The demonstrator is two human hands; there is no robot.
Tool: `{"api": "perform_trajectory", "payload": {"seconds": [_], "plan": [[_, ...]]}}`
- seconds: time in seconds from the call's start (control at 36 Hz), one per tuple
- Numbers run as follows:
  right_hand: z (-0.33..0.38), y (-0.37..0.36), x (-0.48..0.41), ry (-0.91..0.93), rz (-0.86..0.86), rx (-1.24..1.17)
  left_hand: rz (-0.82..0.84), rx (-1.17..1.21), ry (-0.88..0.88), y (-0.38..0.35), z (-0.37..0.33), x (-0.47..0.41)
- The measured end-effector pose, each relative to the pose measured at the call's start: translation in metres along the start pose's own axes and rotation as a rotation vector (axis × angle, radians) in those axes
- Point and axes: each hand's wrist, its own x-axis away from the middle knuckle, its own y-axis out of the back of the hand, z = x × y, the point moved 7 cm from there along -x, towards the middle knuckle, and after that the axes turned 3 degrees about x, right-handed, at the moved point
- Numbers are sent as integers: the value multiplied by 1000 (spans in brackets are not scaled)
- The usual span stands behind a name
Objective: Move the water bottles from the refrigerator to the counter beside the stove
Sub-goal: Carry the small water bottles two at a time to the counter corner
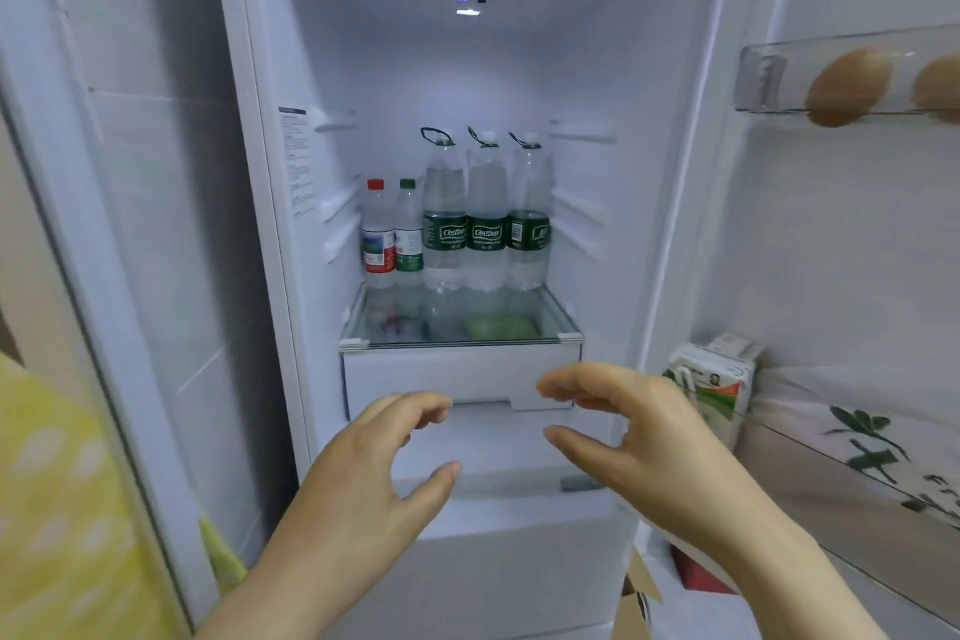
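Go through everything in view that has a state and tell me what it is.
Refrigerator door: open.
Three large bottles: upright, capped, on the glass shelf.
Two small bottles: upright, capped.
Drawer: closed.
Left hand: empty, fingers loosely curled.
Right hand: empty, fingers loosely curled.

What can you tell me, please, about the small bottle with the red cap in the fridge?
The red-capped bottle is small, of clear plastic, with a mostly red and white label around its middle. Its cap is on. It stands upright at the left end of the row on the glass shelf, close beside the green-capped bottle.
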Motion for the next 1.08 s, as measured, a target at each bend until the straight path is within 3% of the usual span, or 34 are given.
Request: {"api": "perform_trajectory", "payload": {"seconds": [0.42, 1.08], "plan": [[-21, -59, -123, 59, 13, -86, -55, -26, 64, 16, 71, -89], [-94, -126, -311, 136, 23, -224, -331, -119, 158, 23, 140, -228]]}}
